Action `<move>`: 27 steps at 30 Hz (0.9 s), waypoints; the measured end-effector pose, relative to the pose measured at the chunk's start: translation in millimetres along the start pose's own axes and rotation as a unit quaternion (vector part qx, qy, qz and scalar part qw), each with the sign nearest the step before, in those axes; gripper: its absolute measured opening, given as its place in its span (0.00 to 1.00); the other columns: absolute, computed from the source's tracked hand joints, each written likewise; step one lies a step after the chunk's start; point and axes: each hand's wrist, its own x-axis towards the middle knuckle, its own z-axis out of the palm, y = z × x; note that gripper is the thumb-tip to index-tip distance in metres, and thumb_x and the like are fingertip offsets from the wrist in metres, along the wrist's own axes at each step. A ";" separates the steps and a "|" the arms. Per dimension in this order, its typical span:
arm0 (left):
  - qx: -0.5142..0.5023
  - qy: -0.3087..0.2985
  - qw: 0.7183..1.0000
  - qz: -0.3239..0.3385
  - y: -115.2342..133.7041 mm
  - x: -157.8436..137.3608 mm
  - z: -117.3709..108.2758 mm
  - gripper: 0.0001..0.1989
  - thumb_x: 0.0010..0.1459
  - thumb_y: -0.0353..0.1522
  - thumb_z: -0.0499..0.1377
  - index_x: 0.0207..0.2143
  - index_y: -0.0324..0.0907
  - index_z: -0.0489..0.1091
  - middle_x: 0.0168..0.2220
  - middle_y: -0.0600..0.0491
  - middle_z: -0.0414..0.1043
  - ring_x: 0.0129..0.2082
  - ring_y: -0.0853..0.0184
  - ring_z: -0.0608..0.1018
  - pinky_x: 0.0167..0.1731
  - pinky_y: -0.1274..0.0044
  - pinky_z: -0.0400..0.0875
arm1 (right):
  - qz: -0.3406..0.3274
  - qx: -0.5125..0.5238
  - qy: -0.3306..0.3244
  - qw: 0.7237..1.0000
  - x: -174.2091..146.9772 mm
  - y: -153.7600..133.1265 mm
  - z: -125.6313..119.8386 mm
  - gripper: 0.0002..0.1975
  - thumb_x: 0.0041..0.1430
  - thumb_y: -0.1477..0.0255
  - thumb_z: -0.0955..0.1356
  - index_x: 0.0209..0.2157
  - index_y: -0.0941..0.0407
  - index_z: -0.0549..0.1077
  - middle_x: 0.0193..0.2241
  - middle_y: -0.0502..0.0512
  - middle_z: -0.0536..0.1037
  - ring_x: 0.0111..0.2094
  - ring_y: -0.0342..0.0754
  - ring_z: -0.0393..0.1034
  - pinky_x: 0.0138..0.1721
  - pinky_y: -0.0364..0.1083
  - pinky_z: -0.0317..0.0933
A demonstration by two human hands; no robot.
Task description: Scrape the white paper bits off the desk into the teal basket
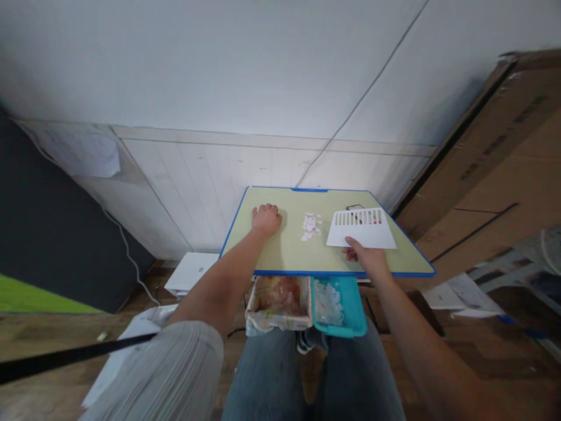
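Observation:
My right hand [364, 256] grips the near edge of a white card [362, 235], with the thumb on top and the fingers beneath. A row of narrow slots runs along the card's far side, and the tabletop and small dark and red bits show through them. My left hand [267, 218] rests palm down on the left of the pale yellow table [289, 257], its fingers slightly bent and holding nothing. Between the hands lies a loose pile of small white paper pieces [311, 226]. Behind the card, a dark thin-edged item [355, 206] is partly hidden.
Under the table's blue front edge sit a lined box [250, 318] with a plastic-covered brownish content and a turquoise bin [357, 318] holding white scraps. A white wall [245, 164] stands behind. Large cardboard boxes [491, 152] lean at right. A white box [191, 271] is at left.

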 end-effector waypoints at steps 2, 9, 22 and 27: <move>-0.012 0.000 1.000 -0.014 -0.9 1.0 1.4 0.22 0.77 0.35 0.54 0.61 0.46 0.85 0.70 0.34 0.83 0.72 0.41 0.78 0.74 0.48 0.66 | -0.011 0.004 -0.004 1.000 4.7 2.1 13.0 0.30 0.45 0.41 0.83 0.28 0.51 0.78 0.22 0.61 0.85 0.19 0.51 0.74 0.23 0.50 0.72; -0.041 0.006 0.997 -0.061 9.4 39.3 7.5 0.21 0.77 0.35 0.57 0.60 0.44 0.87 0.68 0.36 0.84 0.72 0.45 0.79 0.78 0.51 0.66 | -0.029 0.002 -0.040 0.999 26.8 9.4 60.4 0.35 0.45 0.33 0.82 0.28 0.52 0.81 0.22 0.62 0.85 0.20 0.53 0.76 0.26 0.53 0.75; -0.106 0.048 0.993 -0.031 12.9 72.0 31.8 0.17 0.76 0.35 0.62 0.60 0.46 0.86 0.66 0.39 0.85 0.71 0.45 0.80 0.75 0.54 0.69 | -0.006 -0.132 -0.041 0.990 17.6 10.9 29.6 0.31 0.59 0.36 0.79 0.23 0.49 0.82 0.25 0.61 0.87 0.26 0.58 0.82 0.41 0.58 0.81; -0.096 0.054 0.994 -0.024 12.4 74.3 33.0 0.18 0.75 0.35 0.61 0.61 0.45 0.86 0.67 0.38 0.85 0.71 0.45 0.80 0.74 0.54 0.70 | -0.009 -0.124 -0.022 0.992 8.7 7.0 22.3 0.28 0.61 0.40 0.78 0.25 0.50 0.82 0.26 0.60 0.87 0.27 0.56 0.82 0.44 0.56 0.81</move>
